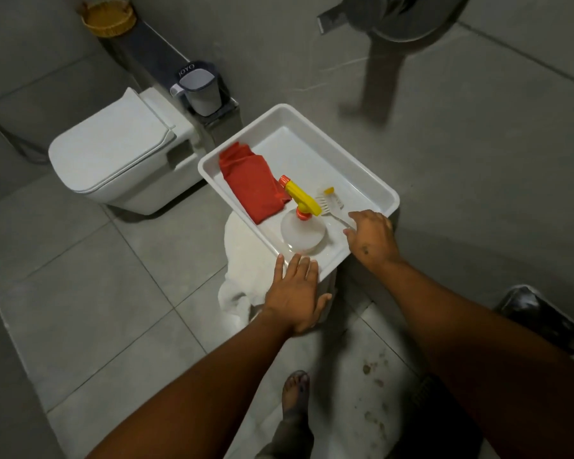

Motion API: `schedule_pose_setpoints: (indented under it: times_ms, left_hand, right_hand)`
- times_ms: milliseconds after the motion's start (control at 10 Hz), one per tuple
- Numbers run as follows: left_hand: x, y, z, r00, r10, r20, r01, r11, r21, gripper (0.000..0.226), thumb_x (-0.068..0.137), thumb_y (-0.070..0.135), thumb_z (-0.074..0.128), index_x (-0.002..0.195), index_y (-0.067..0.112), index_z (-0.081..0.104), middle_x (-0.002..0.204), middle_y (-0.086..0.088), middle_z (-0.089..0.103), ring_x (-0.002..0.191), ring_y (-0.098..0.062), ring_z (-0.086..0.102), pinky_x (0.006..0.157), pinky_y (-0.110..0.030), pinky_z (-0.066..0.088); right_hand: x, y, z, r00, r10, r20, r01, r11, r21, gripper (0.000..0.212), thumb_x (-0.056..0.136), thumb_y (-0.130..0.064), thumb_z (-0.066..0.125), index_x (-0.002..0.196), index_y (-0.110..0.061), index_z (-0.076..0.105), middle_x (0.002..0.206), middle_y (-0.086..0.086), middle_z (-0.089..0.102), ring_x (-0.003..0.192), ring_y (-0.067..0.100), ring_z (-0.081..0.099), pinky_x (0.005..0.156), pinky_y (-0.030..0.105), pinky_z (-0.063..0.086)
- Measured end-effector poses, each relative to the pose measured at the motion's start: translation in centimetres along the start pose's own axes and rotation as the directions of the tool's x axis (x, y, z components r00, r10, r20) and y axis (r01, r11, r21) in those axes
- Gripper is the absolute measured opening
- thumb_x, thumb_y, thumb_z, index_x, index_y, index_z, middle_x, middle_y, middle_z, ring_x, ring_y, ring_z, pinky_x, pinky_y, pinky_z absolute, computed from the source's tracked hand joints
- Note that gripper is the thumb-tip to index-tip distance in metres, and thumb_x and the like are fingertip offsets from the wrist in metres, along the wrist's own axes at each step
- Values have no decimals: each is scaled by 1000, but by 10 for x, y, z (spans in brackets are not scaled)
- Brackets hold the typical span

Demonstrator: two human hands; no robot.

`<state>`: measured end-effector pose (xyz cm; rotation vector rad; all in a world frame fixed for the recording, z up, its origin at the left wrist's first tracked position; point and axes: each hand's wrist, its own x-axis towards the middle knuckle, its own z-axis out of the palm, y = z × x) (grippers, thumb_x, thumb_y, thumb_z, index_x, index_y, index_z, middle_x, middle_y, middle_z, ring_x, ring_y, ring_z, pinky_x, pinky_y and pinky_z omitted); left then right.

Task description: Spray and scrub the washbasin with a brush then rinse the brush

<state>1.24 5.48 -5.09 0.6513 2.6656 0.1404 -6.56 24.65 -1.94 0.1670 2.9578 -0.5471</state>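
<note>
Grey tiled floor point(80, 293) and wall frame a white toilet point(113, 154); beside it a grey cup point(201, 91) reads "JOYO". Nearer, a white tray point(312, 140) holds a red cloth point(251, 183), a spray bottle point(302, 226) with yellow nozzle, and a white brush point(328, 202). Right hand point(371, 238) curls onto the brush handle; left hand point(295, 293) lies flat and spread on the tray's near rim.

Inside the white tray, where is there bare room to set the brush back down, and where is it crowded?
The white plastic tray is bare across its far half, between the folded red cloth and the far rim. The near corner is crowded: clear spray bottle with yellow trigger, white scrub brush and right hand sit close together. The left hand rests on the near rim.
</note>
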Motion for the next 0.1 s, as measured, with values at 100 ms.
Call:
schedule_pose_setpoints:
  times_ms: [100]
  left_hand:
    - [-7, 14, -6, 1000, 16, 1, -16, 1000, 10, 81, 96, 65, 17, 156, 10, 17, 163, -14, 18, 151, -33, 8, 120, -58, -3]
  right_hand:
    - [-30, 10, -18, 994, 58, -89, -52, 996, 69, 39, 87, -27, 63, 123, -9, 61, 121, 13, 61, 113, 32, 53, 102, 45, 40]
